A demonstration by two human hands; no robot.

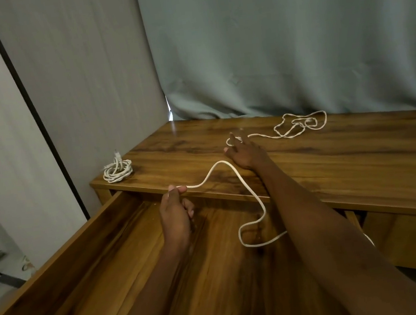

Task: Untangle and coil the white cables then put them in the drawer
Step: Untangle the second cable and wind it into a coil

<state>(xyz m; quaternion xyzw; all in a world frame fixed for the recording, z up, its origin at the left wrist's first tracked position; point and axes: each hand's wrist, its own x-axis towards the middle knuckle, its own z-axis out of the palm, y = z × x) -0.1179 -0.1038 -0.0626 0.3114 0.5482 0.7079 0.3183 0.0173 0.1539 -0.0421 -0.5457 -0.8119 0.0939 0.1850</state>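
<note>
My left hand pinched the loose cable over the open drawer; my right hand, fingers spread, reached toward its knotted end on the worktop. Pulling hard risked tightening that knot. The coiled cable waited apart.

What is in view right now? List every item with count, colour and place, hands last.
Coiled white cable: one, white, left corner of the desk top.
Loose white cable: one, white, runs from a tangle at the desk's back, dips into the drawer.
Brown wooden desk: one, brown, under the curtain.
Open wooden drawer: one, brown, pulled out in front.
Grey-green fabric curtain: one, grey-green, behind the desk.
Left hand: pinches the loose cable's end above the drawer.
Right hand: fingers extended, reaching onto the loose cable on the desk.
</note>
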